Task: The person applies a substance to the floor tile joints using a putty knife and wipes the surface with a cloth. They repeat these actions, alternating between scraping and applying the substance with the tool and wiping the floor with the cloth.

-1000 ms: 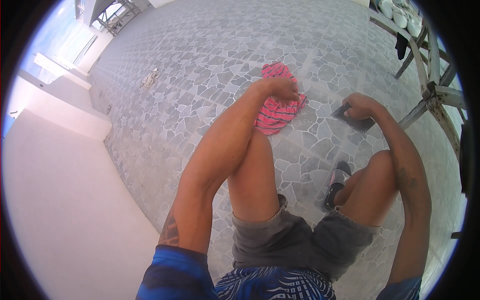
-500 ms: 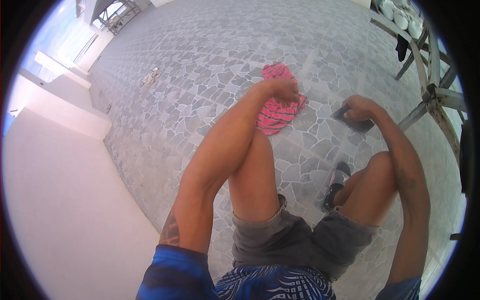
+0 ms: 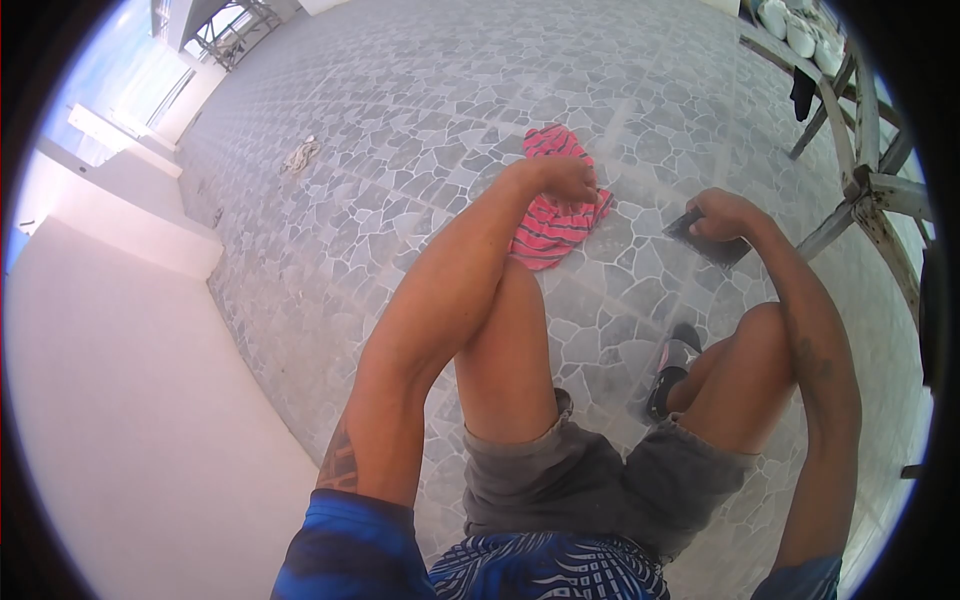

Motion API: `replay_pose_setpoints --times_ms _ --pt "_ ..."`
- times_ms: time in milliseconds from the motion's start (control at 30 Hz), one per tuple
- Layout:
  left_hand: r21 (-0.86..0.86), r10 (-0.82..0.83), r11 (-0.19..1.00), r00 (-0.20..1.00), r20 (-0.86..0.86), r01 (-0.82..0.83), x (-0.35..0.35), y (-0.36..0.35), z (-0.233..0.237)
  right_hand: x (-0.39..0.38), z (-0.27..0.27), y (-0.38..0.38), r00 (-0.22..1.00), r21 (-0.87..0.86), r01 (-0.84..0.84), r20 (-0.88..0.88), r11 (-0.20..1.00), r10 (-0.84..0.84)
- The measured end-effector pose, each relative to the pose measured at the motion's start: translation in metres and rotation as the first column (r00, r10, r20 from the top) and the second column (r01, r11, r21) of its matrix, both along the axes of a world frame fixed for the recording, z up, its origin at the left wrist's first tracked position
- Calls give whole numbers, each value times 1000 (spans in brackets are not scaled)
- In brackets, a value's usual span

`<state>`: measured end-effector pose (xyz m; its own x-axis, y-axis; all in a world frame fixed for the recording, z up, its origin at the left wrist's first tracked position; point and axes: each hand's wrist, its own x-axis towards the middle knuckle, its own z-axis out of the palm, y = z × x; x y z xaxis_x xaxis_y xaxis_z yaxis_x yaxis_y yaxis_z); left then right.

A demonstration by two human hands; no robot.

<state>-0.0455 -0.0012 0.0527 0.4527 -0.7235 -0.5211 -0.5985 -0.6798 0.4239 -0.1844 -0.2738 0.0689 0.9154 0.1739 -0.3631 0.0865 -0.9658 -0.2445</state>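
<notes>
- I read the left grip resting on the striped cloth at 12 o'clock on the floor; I cannot tell whether it is clenched.
- Right grip grasps the dark scraper, at 3 o'clock from the cloth.

Grey crazy-paved floor all round me. White ledge at my left. Weathered wooden frame at my right, with pale rounded lumps on it, possibly sacks. Crumpled pale scrap lies well off. Dark sandal on my foot.
</notes>
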Motion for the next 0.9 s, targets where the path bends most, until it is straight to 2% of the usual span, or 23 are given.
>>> replay_pose_setpoints --times_ms 900 --pt "-28 3 1000 1000 5 -3 -1 2 2 0 1 1 1000 -40 -26 2 999 26"
